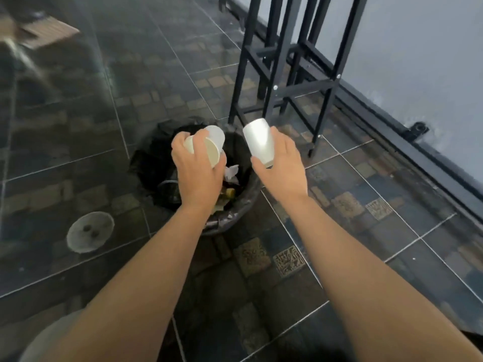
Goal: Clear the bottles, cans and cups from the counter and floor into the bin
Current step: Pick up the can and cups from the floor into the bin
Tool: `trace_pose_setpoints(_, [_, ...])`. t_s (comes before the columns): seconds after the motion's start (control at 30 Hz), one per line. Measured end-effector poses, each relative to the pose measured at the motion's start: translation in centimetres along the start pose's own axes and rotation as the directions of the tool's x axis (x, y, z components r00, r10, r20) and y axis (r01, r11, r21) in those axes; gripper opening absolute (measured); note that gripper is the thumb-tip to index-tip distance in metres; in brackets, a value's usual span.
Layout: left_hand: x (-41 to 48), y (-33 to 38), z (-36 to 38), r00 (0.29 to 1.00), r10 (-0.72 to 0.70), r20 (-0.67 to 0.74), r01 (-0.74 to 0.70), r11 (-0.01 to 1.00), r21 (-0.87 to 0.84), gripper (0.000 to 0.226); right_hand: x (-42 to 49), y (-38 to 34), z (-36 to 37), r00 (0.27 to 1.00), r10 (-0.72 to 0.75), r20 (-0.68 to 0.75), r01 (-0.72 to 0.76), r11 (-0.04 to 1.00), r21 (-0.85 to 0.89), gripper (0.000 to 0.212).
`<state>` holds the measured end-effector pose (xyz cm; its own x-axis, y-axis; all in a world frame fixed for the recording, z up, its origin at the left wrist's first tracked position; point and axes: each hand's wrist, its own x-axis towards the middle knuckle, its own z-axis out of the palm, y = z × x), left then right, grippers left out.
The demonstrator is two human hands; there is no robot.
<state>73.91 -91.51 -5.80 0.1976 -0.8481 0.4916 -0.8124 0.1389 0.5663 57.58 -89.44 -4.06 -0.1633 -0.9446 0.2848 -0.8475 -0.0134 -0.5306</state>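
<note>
A round bin lined with a black bag stands on the dark tiled floor, holding crumpled paper and scraps. My left hand hovers over its opening, shut on a paper cup tipped on its side, with a clear plastic cup behind it. My right hand is above the bin's right rim, shut on a silver-white can held at a tilt.
Black metal stool legs rise just behind the bin, along a grey wall with a black floor rail. A round floor drain cover lies to the left. A wooden piece sits at the far upper left.
</note>
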Motion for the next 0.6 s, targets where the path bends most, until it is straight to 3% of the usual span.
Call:
trace_pose_setpoints(0.27, [0.8, -6.2, -3.2, 0.993, -0.109, 0.044, 0.106, 0.992, 0.065, 0.056, 0.6, -4.6, 5.1, 0.981, -0.019, 0.194, 0.037, 0.995, -0.088, 0.076])
trace_pose_setpoints(0.43, [0.4, -7.6, -3.0, 0.97, -0.196, 0.144, 0.168, 0.968, 0.188, 0.063, 0.4, -4.4, 5.9, 0.978, -0.016, 0.209, 0.057, 0.98, -0.189, 0.073])
trace_pose_setpoints(0.53, [-0.4, -8.7, -2.5, 0.94, -0.184, 0.289, 0.061, 0.92, 0.388, 0.077, 0.5, -4.2, 6.2, 0.975, -0.017, 0.219, 0.066, 0.975, -0.214, 0.073])
trace_pose_setpoints(0.6, [-0.5, -9.0, -2.4, 0.943, -0.15, 0.295, 0.01, 0.904, 0.426, 0.08, 0.6, -3.9, 6.4, 0.97, -0.022, 0.242, 0.076, 0.974, -0.213, 0.07])
